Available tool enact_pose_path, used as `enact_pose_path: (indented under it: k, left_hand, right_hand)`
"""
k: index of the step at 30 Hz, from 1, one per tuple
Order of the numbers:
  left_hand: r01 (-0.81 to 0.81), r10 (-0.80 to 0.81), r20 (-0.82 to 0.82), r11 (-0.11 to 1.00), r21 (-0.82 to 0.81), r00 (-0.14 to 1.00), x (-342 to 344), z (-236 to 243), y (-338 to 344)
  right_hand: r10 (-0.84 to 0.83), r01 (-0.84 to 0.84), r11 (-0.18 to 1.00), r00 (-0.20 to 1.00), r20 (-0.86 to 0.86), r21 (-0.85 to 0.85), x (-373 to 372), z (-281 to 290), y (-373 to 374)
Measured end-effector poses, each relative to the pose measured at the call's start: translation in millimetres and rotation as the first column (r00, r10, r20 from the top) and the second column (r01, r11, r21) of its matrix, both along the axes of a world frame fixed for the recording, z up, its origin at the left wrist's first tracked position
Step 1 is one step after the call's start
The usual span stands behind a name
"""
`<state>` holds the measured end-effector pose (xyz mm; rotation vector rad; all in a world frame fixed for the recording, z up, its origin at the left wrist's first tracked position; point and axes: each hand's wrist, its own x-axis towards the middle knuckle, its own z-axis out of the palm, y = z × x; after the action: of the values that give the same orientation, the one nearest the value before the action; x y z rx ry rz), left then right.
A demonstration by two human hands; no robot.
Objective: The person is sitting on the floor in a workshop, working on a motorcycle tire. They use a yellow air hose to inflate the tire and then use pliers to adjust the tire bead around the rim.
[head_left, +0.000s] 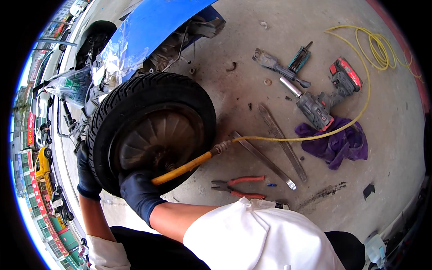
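One black-rubber-tyred wheel with finned brown-grey hub point(153, 135), near glossy blue panel point(157, 27). Dark-gloved left hand point(87, 173) at tyre's left edge, finger spread can't tell; dark-gloved right hand point(140, 191), fingers curled round tubular orange-yellow hose handle point(183, 168).

Bumpy rubber, dull metal, soft cloth

The left hand point(88, 173) and right hand point(139, 192) wear matt cloth gloves point(143, 194). Just above them, the tyre point(148, 97) is rough, matt rubber around a dull metal hub point(157, 137). The thick hose point(184, 168) in the right hand looks smooth. Right of that hand are metal levers point(265, 161), one shiny-tipped, and a crumpled cloth rag point(337, 144). Farther above, a panel point(166, 20) is smooth and glossy.
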<state>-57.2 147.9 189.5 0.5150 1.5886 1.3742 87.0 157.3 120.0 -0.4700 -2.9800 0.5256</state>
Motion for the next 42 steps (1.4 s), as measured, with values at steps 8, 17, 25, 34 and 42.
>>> enact_pose_path:
  k: [8,17,25,34,42]
  left_hand:
    - [0.018,-0.018,0.002,1.000,0.008,1.000,5.3,1.3,4.4]
    - [0.010,-0.010,0.006,1.000,0.002,1.000,1.8,2.3,1.7]
    - [-0.029,0.029,0.025,1.000,0.001,0.999,6.7,1.2,5.2]
    - [-0.006,0.006,-0.012,1.000,0.017,1.000,16.2,-4.6,18.9]
    - [-0.015,0.015,-0.017,0.999,-0.040,1.000,15.3,3.3,12.6]
  right_hand:
    - [0.014,-0.015,0.998,0.999,0.030,0.061,1.2,0.5,1.3]
    - [0.029,-0.030,0.996,1.000,0.009,0.087,-1.2,-2.3,1.4]
    - [-0.050,0.052,0.997,0.998,-0.037,0.063,-3.2,-9.0,-4.6]
    - [-0.090,0.093,0.968,0.996,-0.025,0.233,15.3,-8.4,15.0]
    - [-0.180,0.180,0.984,0.979,-0.094,0.000,23.2,4.3,20.7]
